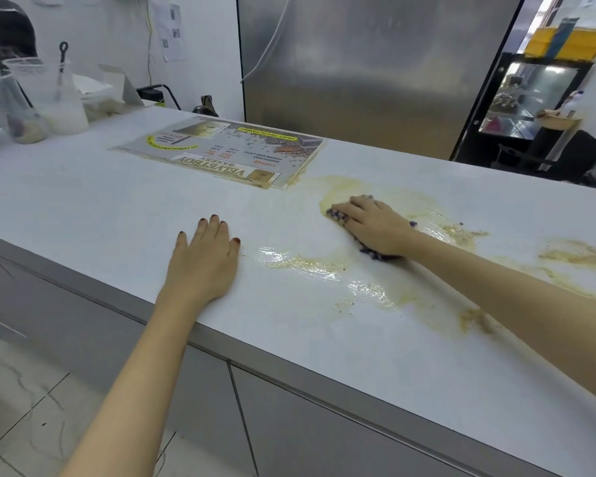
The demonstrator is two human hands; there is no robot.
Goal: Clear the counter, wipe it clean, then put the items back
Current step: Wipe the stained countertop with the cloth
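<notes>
The white bench [83, 201] carries everything and runs under both hands from far left to far right. Beyond the hands, behind the bench, stands a tall steel door [375, 63]. A wet yellowish spill [324, 266] with crumbs in it spreads around the right hand, goes off to its right, and reaches almost to the left hand. Beyond the left hand a laminated menu sheet [221, 149] lies flat on the bench, and its near corner touches the edge of the spill. Far to the left of the left hand stand some clear plastic cups [59, 94]. The left hand [203, 256] rests flat on a dry part of the bench, palm down, fingers spread a little and holding nothing. The right hand [375, 225] lies on top of a purple cloth [375, 254], fingers stretched and close together, and presses it down into the spill. Only the edges of the cloth show, at the fingertips and under the heel of the hand. The cloth looks soft, light and already wet, so I think it will bunch and slide easily on the smooth surface. It is better to cover its middle with the whole palm than to pinch one corner.
</notes>
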